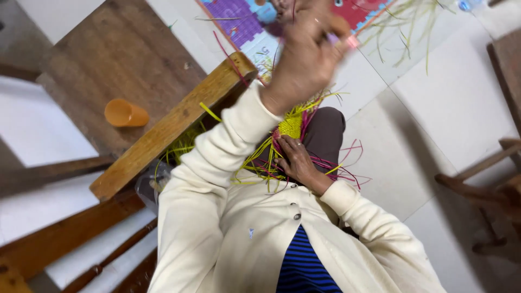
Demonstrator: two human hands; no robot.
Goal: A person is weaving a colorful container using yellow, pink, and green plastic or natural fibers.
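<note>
While seated – left hand [304, 57]: raised, blurred, pinching pink strand [230, 59]
right hand [296, 160]: pressing woven piece [290, 126] – lap
cup [125, 113]: orange, on its side

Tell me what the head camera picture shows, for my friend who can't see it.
A person in a cream cardigan weaves yellow and pink strips on their lap. The right hand presses on the weaving, and the left hand is raised, pulling a pink strand. An orange cup lies on a wooden table nearby.

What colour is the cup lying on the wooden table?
Orange: the plastic cup lies on its side on the wooden table, seen best in the head view.
</note>
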